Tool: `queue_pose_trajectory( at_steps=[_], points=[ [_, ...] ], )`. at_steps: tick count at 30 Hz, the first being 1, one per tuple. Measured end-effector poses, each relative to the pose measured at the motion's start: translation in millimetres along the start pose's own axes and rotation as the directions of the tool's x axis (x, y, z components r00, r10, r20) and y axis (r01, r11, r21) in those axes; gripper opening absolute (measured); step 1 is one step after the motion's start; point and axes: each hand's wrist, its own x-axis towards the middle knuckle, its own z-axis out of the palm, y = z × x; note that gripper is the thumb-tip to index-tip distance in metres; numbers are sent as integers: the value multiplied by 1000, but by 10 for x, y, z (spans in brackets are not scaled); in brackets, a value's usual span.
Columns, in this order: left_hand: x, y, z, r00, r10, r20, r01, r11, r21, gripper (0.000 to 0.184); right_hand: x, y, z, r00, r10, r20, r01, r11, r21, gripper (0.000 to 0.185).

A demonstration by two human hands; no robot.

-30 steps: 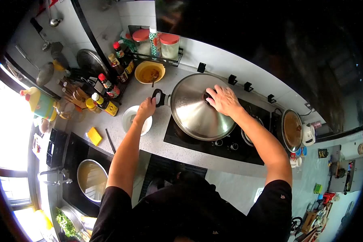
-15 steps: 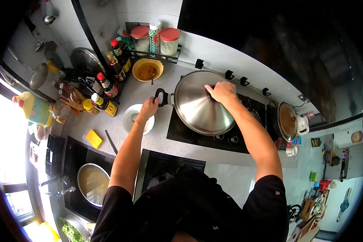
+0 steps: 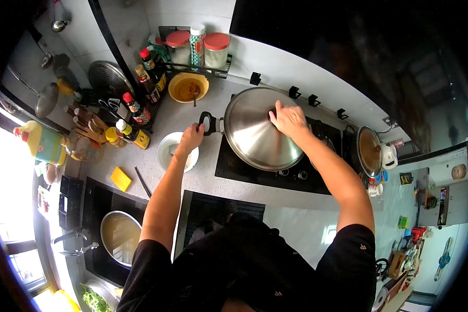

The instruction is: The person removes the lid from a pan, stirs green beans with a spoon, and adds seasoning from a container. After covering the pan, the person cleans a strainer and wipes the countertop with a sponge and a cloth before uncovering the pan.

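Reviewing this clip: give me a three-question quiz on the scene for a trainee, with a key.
1. Multiple choice: Which hand is at the top of the large steel lid?
A) the left hand
B) the right hand
C) both hands

2. True or false: The yellow sponge lies on the counter.

3. Fill in the missing word: On the rack, a bottle with a white cap stands between two jars with ____ tops.

Key: 1. B; 2. true; 3. red
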Motion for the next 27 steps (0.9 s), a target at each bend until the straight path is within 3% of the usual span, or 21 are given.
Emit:
queue_pose_trajectory(
  at_steps=[3, 7, 10, 12, 17, 18, 20, 22, 24, 25, 27],
  points=[
    [-32, 43, -11, 1000, -12, -1, 12, 1000, -13, 49, 96, -151, 85, 973, 218, -78, -216, 976, 24, 69],
    [-69, 74, -77, 1000, -13, 11, 14, 1000, -18, 50, 95, -159, -376, 958, 260, 125, -269, 961, 65, 77],
    [-77, 111, -82, 1000, -30, 4, 30, 999, -38, 51, 21, -129, -462, 984, 146, 105, -147, 989, 3, 80],
    [-43, 104, -58, 998, -55, 17, 55, 997, -46, 51, -67, -79, -283, 997, -5, -76, 4, 1000, -12, 71],
    [-20, 30, -41, 999, -46, 28, 47, 998, -43, 51, -38, 121, 36, 982, -174, -75, 176, 984, 16, 63],
    [-13, 23, -27, 999, -27, 22, 29, 998, -55, 50, -33, 83, 26, 991, -132, -2, 132, 991, 0, 57],
    [3, -37, -13, 1000, 10, 10, -9, 997, -79, 50, -47, 51, 94, 990, -100, -103, 100, 995, -7, 56],
    [27, -89, 6, 1000, 15, 2, -15, 996, -82, 49, 12, -64, 94, 994, -20, -104, 18, 1000, -21, 60],
    [18, -120, 35, 1000, 0, 6, 1, 995, -104, 48, 112, -190, 149, 984, 132, -121, -136, 990, -28, 59],
    [-13, -76, 8, 1000, 26, -17, -27, 997, -70, 48, 179, -246, 116, 964, 257, -73, -254, 966, 53, 64],
    [5, -85, 8, 998, 52, -17, -53, 998, -32, 48, 141, -234, -155, 964, 263, 48, -265, 963, 50, 70]
  ],
)
